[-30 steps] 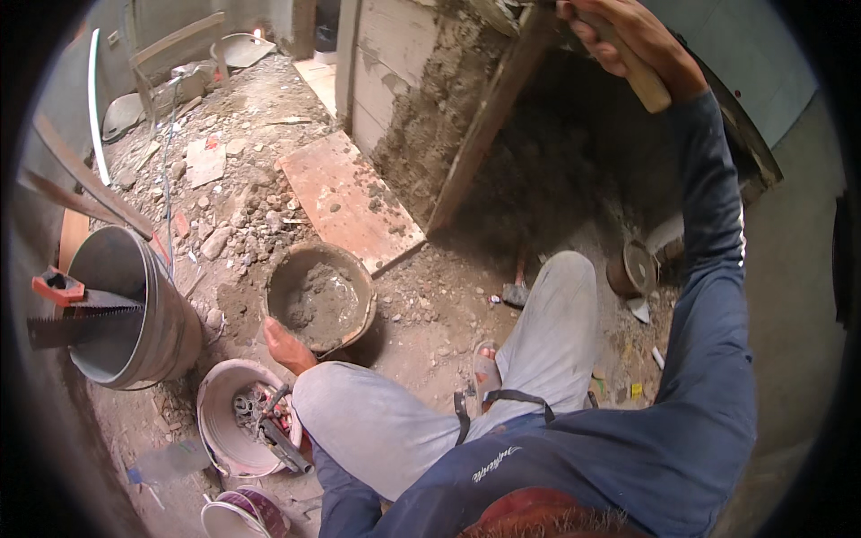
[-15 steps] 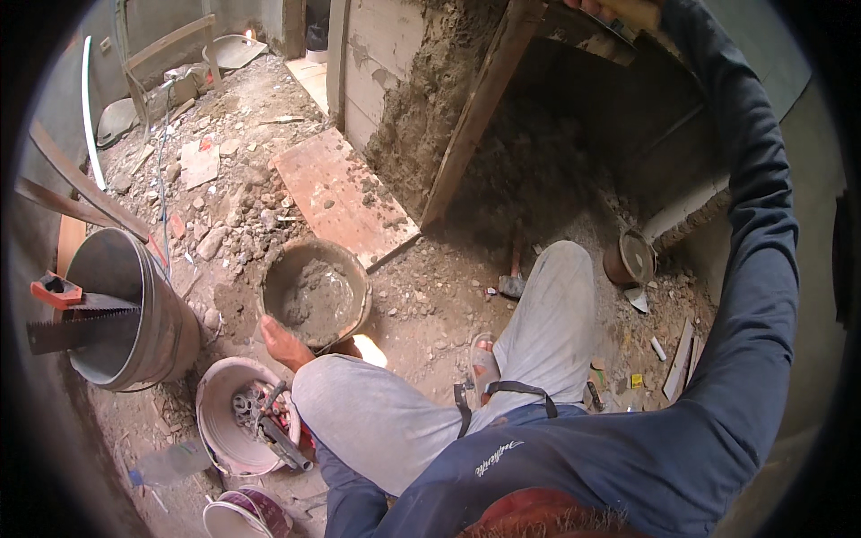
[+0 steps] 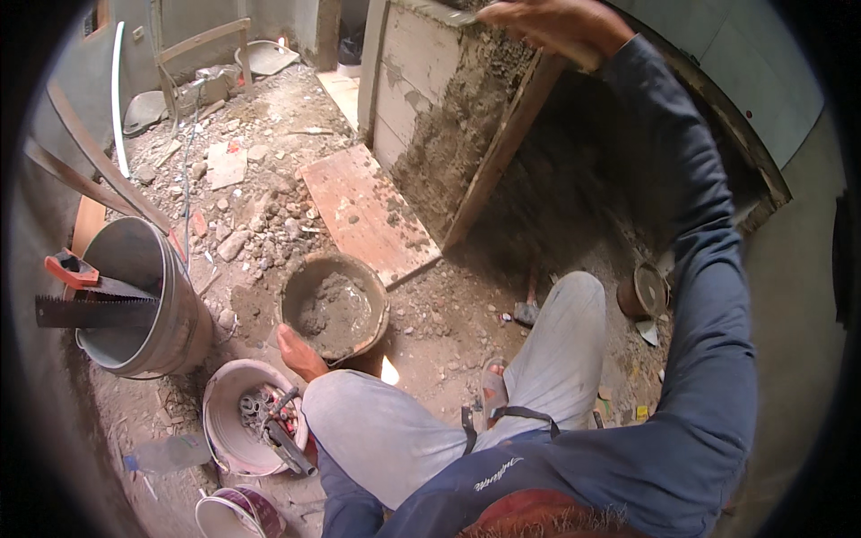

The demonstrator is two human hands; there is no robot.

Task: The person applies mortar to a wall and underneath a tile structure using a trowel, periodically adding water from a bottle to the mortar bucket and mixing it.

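Note:
My right arm, in a dark blue sleeve, reaches up and forward. At the top, my right hand (image 3: 560, 27) is closed round a trowel with a wooden handle (image 3: 581, 56), most of it hidden by the hand. Its fingers reach the upper edge of a block wall (image 3: 414, 94), whose near side carries rough wet mortar (image 3: 462, 125). Only part of my left sleeve (image 3: 345, 489) shows, beside my bent leg; the left hand is out of sight. Close to my left foot stands a basin (image 3: 384, 314) holding grey mortar (image 3: 341, 309).
A mortar-spattered board (image 3: 359, 202) lies before the wall. At left, a tall bucket (image 3: 184, 314) has a handsaw (image 3: 99, 311) across it. A pink bucket (image 3: 224, 421) contains tools and fittings. A hammer (image 3: 527, 309) and small pail (image 3: 641, 291) sit at right. Rubble (image 3: 247, 211) covers the floor.
My right hand has swung left and forward with the trowel, from the upper right to the wall's upper edge. The view has shifted slightly, so floor objects appear lower and farther right.

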